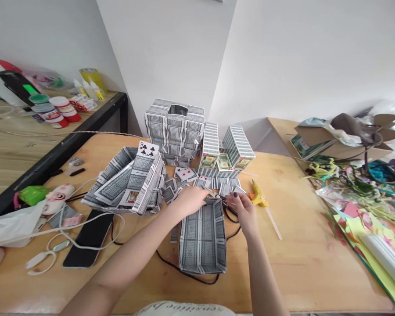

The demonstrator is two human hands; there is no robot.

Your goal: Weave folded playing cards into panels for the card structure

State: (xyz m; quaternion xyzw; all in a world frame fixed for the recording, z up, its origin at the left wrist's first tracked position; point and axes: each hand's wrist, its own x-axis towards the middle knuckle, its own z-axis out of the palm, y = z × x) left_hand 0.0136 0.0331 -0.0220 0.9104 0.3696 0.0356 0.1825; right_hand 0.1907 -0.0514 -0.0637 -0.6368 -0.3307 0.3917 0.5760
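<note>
An open box made of playing cards point(202, 237), grey patterned backs showing, lies in front of me. Over its far left corner is my left hand point(191, 201), fingers closed around a small pale piece that I cannot make out. At the far right corner my right hand point(245, 213) pinches with thumb and finger; what is between them is too small to tell. Loose playing cards point(186, 174) are scattered just beyond the hands. A yellow glue gun point(258, 193) with a clear glue stick lies right of my right hand.
Left stands a larger card box point(118, 162) with cards inside. Behind are a card-built bag shape point(174, 131) and stacked card packs point(238, 147). A phone point(88, 239) and white cable lie left; a black cord point(187, 276) runs around the front box. Craft scraps point(358, 215) cover the right side.
</note>
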